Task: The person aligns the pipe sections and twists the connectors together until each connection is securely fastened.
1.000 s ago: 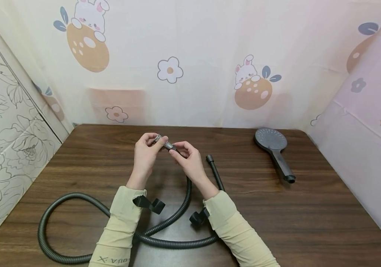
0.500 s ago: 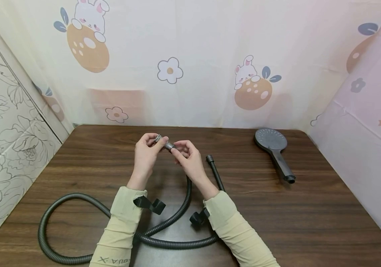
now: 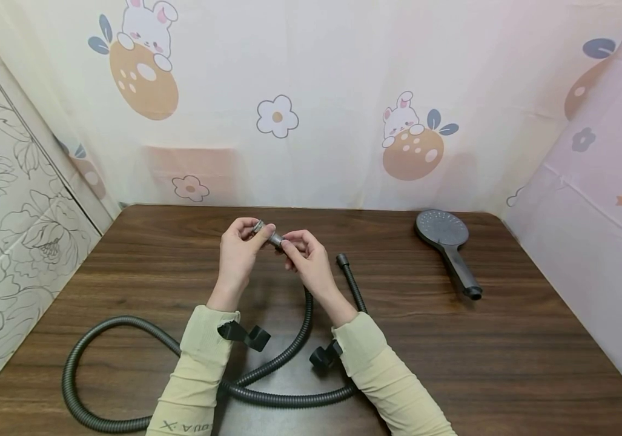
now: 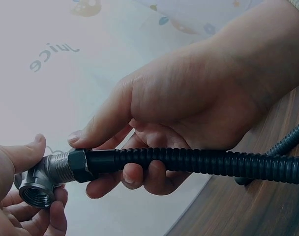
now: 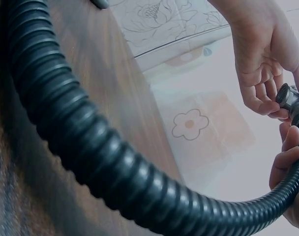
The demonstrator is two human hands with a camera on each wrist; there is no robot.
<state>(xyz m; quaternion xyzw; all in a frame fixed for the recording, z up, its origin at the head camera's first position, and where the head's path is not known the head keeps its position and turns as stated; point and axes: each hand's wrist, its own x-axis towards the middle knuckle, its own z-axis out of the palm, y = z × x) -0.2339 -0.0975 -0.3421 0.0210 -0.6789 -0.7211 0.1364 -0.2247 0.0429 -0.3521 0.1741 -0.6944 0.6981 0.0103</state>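
Right thumb (image 3: 292, 251): shifted slightly upward since a second ago in the head view, covering more of the dark nut (image 4: 81, 165) beside the metal fitting (image 4: 52, 171).
Right hand (image 3: 313, 266): grasping the end of the ribbed hose (image 3: 294, 400), my thumb on the nut and my fingers curled beneath, at the middle of the left wrist view.
Left hand (image 3: 236, 257): pinching the fitting between thumb and fingers, at the lower left of that same view.
Metal fitting: raised between my hands, just left of centre in the head view; its threads run into the nut, several of them bare, and its open threaded mouth faces the left wrist camera.
Ribbed hose: black, looping across the lower left and crossing itself at lower centre; its other end, with a dark collar (image 3: 342, 259), lies just right of my right hand.
Shower head (image 3: 443, 228): grey, face up on the brown surface (image 3: 518, 339), right of frame, well apart from me.
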